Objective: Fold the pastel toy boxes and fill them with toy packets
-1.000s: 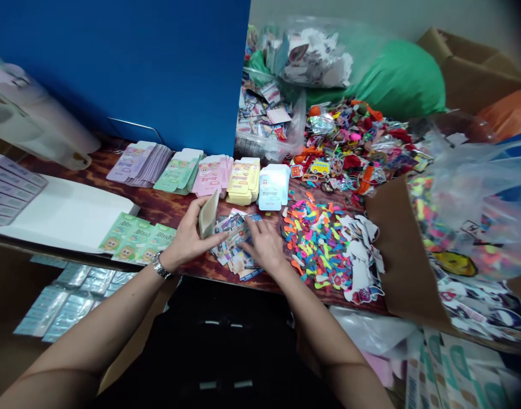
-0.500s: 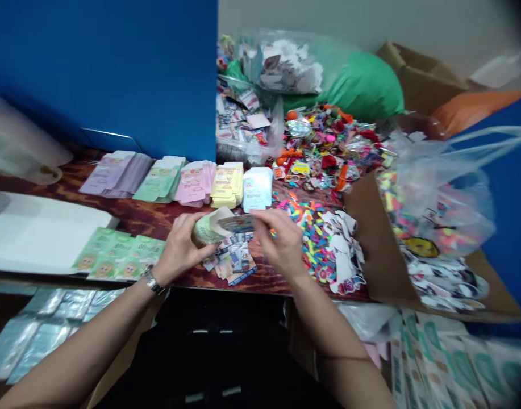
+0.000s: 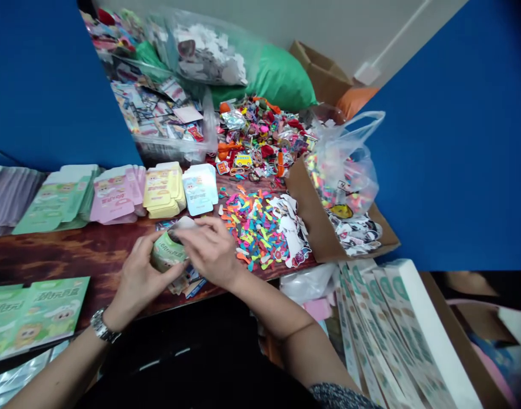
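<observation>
My left hand (image 3: 141, 272) is wrapped round a small green printed box (image 3: 168, 251), tilted, its open mouth facing up and right. At that mouth are the bent, closed fingers of my right hand (image 3: 213, 251), with the dark edge of a card (image 3: 174, 234) just showing; the rest of the card is hidden in the box. Beneath both hands lies a loose pile of small printed cards (image 3: 187, 284), partly covered. Behind the hands stand flat stacks of yellow boxes (image 3: 163, 190) and light blue boxes (image 3: 199, 190).
Pink (image 3: 115, 196), green (image 3: 58, 199) and purple box stacks (image 3: 11, 199) line the left. Assembled green boxes (image 3: 51, 309) stand at the front left. Right of my hands lie colourful small pieces (image 3: 254, 227), white cut-outs (image 3: 291, 227) and a cardboard box (image 3: 311, 210).
My right hand has moved the card from outside the green box down into its mouth. The camera view has swung to the right.
</observation>
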